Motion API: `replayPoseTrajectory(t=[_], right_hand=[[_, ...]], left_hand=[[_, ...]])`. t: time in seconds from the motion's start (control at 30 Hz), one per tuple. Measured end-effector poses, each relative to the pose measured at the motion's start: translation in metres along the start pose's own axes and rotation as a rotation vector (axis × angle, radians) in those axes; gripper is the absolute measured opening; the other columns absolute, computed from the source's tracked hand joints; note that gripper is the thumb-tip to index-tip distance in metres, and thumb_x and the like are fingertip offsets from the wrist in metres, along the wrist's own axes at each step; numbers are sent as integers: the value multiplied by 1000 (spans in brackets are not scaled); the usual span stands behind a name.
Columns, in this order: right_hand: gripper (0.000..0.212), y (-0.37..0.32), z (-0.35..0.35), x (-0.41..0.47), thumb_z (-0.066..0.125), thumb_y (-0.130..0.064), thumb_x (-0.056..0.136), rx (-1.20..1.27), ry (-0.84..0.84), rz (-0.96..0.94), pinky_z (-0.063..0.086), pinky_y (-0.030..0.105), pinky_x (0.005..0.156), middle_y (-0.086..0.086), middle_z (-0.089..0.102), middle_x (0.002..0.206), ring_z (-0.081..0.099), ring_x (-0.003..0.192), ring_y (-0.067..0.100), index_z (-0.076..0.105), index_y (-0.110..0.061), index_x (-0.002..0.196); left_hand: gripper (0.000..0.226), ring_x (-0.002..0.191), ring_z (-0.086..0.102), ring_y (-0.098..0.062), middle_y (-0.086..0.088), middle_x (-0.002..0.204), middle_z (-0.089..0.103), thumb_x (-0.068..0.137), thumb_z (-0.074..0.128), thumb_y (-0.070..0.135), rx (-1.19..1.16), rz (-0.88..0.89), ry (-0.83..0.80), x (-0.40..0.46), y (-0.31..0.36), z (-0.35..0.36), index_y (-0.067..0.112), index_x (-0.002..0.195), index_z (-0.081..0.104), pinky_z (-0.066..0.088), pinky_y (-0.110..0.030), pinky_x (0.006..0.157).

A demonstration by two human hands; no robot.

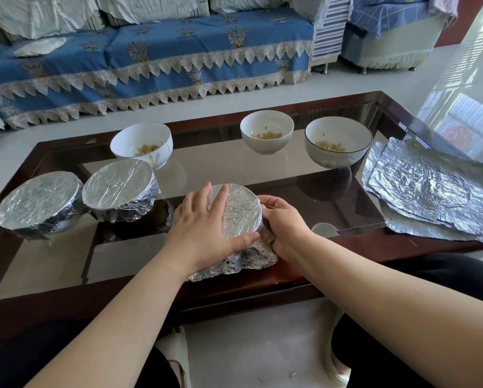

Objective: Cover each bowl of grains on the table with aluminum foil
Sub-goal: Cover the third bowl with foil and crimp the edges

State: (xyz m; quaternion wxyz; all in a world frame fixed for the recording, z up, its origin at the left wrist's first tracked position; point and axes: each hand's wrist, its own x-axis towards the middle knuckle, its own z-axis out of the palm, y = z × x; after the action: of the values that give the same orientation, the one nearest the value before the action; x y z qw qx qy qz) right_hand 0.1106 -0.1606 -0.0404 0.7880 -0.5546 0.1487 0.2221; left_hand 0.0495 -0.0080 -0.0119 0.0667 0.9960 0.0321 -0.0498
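At the near edge of the table (66, 152), a foil-wrapped bowl (241, 217) is held between both hands. The left hand (203, 228) is laid flat over the left part of the foil top, fingers nearly straight and spread, thumb pressed along the near rim. The right hand (283, 222) is cupped against the bowl's right side, its fingers curled around the crumpled foil skirt; the fingertips are hidden beneath the foil and the bowl. The bowl itself is fully concealed by its wrapping.

To the left, two more covered bowls are seen side by side, one (121, 189) touching the other (40, 201), each with foil drawn tight over the top. To the right, a stack of loose foil sheets (430, 189) is spread on the table, its far right edge cut off by the frame.

Farther back, three uncovered bowls stand in a row: a left one (142, 144), a middle one (267, 134) and a right one (337, 144). A small amount of pale grain is visible in each; the kind cannot be made out.

Beyond the table, a sofa (150, 60) draped in blue cloth is seen.
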Motion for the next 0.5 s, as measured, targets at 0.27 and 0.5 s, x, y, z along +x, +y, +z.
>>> replayPoseTrajectory(t=[0.27, 0.5], right_hand=[[33, -1, 2, 0, 43, 14, 90, -43, 24, -64, 40, 21, 37, 4, 53, 63, 49, 46, 14, 55, -14, 76], [28, 3, -1, -10, 54, 7, 85, -253, 167, -232, 47, 25, 50, 0, 67, 62, 56, 50, 12, 68, -15, 74]], left_hand=[[121, 151, -3, -29, -3, 166, -7, 57, 12, 98, 9, 5, 7, 0, 0, 0, 33, 157, -9, 7, -48, 121], [125, 151, -3, -28, -3, 165, -6, 53, 8, 102, -4, -5, 19, 0, 0, 3, 33, 156, -9, 9, -49, 122]])
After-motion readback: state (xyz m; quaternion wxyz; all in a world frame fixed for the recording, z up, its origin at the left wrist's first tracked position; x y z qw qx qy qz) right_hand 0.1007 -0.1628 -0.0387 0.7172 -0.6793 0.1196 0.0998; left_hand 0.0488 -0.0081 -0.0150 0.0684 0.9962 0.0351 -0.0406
